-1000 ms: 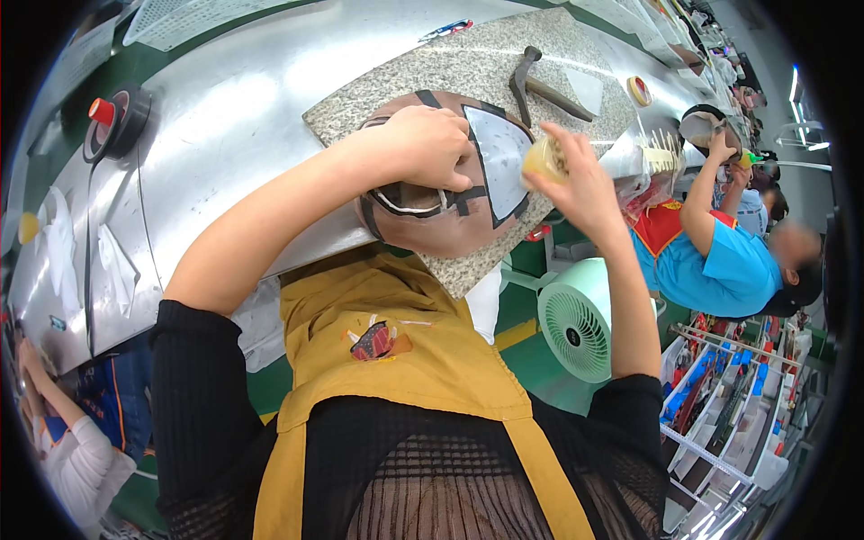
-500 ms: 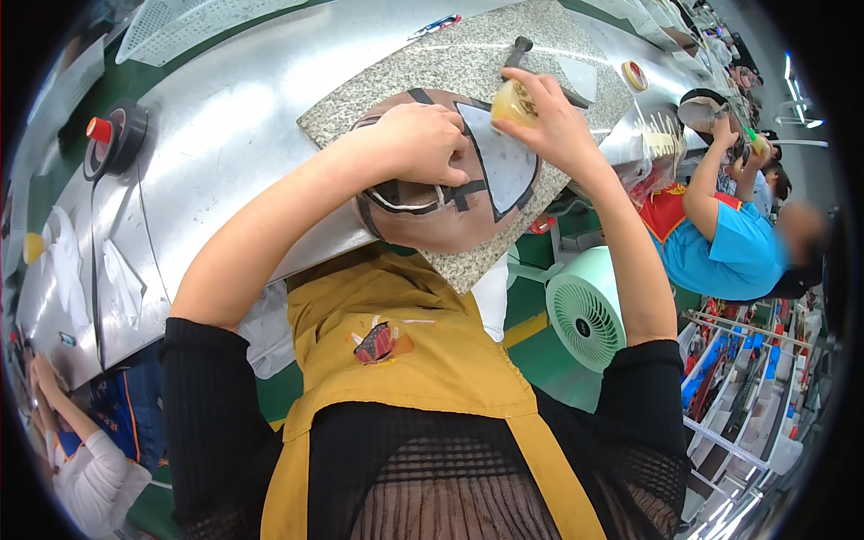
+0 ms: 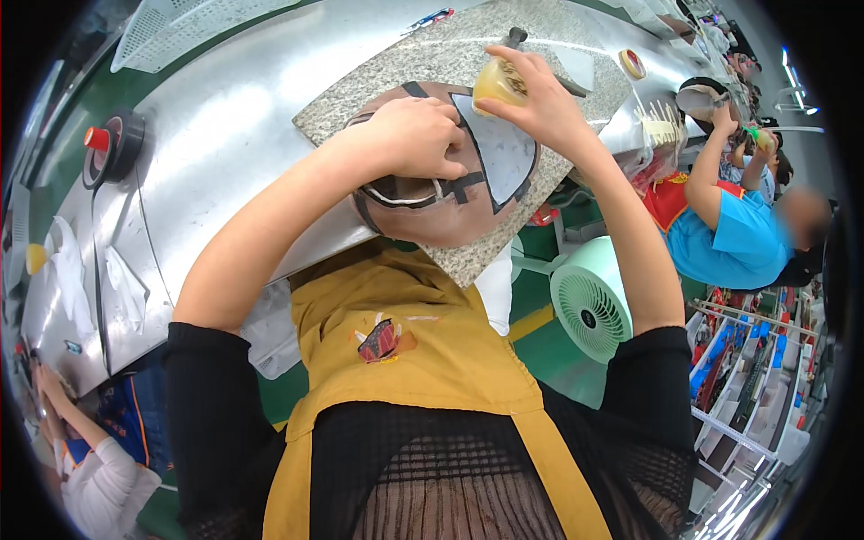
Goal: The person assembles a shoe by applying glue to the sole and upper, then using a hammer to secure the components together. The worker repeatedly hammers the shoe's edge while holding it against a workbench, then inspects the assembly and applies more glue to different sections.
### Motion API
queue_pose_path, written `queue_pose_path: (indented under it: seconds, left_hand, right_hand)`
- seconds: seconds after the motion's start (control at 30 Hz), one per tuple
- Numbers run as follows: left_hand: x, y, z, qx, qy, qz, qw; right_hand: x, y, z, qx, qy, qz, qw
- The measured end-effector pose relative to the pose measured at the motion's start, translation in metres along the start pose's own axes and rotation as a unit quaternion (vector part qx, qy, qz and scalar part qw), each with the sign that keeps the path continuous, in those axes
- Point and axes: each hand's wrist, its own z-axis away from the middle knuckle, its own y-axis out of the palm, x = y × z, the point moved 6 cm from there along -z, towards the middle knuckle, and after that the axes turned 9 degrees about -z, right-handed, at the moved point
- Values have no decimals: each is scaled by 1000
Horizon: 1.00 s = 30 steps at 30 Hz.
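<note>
A rounded brown leather piece (image 3: 441,227), perhaps part of a bag, has black strips, a pale grey panel and an opening with a white edge. It lies on a speckled stone slab (image 3: 360,88). My left hand (image 3: 418,139) rests over its left half, fingers curled down and closed on the leather; some fingertips are hidden. In my right hand (image 3: 547,101) is a small translucent bottle (image 3: 498,85) of yellowish liquid, held tilted over the upper edge of the grey panel. Behind that hand lies a hammer (image 3: 517,38), partly covered.
On the metal table (image 3: 225,117) a black tape roll (image 3: 126,148) stands at left, near white cloths (image 3: 67,270). A tape roll (image 3: 633,63) lies at far right. A green fan (image 3: 589,301) stands right of my apron. Co-workers sit at right (image 3: 733,238) and lower left (image 3: 103,486).
My right hand has shifted a little up and left with the bottle, which now tilts over the panel's upper edge. My left hand stays nearly in place on the leather.
</note>
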Motion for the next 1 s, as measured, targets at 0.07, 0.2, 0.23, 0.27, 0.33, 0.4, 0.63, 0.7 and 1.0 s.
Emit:
queue_pose_path:
  seconds: [0.07,0.2,0.23,0.27,0.33,0.4,0.63,0.7,1.0]
  left_hand:
    - [-1,1,0,0,-1,1,1000]
    - [-1,-1,3,15,-9,5,1000]
    - [-1,-1,3,20,-12,5,1000]
    - [-1,-1,3,18,-12,2,1000]
    - [0,0,4,18,-15,-4,1000]
    - [-1,0,1,20,-9,-8,1000]
    - [-2,-1,1,17,-14,4,1000]
    - [-2,-2,2,22,-17,1,1000]
    - [-1,1,1,25,-21,4,999]
  right_hand:
    - [-3,3,2,31,23,14,999]
    - [-3,4,31,152,77,-20,985]
    - [4,2,43,176,84,-31,980]
    - [13,-3,55,199,92,-39,975]
    - [12,-9,68,207,103,-112,966]
    - [-1,-24,58,89,58,-121,987]
    - [-12,-19,18,3,32,132,991]
    - [-16,-17,23,33,66,138,988]
    - [17,-10,94,96,132,-6,987]
